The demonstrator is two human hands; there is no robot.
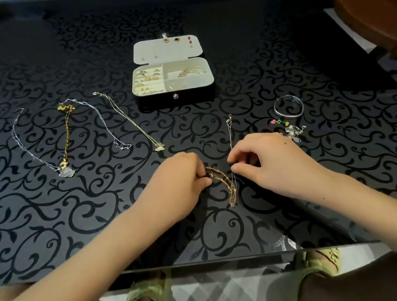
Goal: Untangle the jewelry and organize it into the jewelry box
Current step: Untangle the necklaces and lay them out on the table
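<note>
A tangle of gold chains point(227, 184) lies on the black patterned table point(48, 224) between my hands. My left hand point(178, 179) pinches the knotted upper end of the gold chains. My right hand point(271, 162) pinches a thin silver chain point(229, 132) that runs up from the tangle toward the box. The open jewelry box point(175, 97) stands farther back at the centre, with rings in its left compartments and a gold piece in the right one. Small earrings sit on its raised lid.
Several untangled necklaces lie in a row at the left: a silver chain with a clear pendant point(66, 171), a gold chain point(67, 133), another silver chain point(105, 123), a fine gold chain point(134, 123). A silver bangle point(289, 107) and small coloured charms point(282, 122) lie at the right.
</note>
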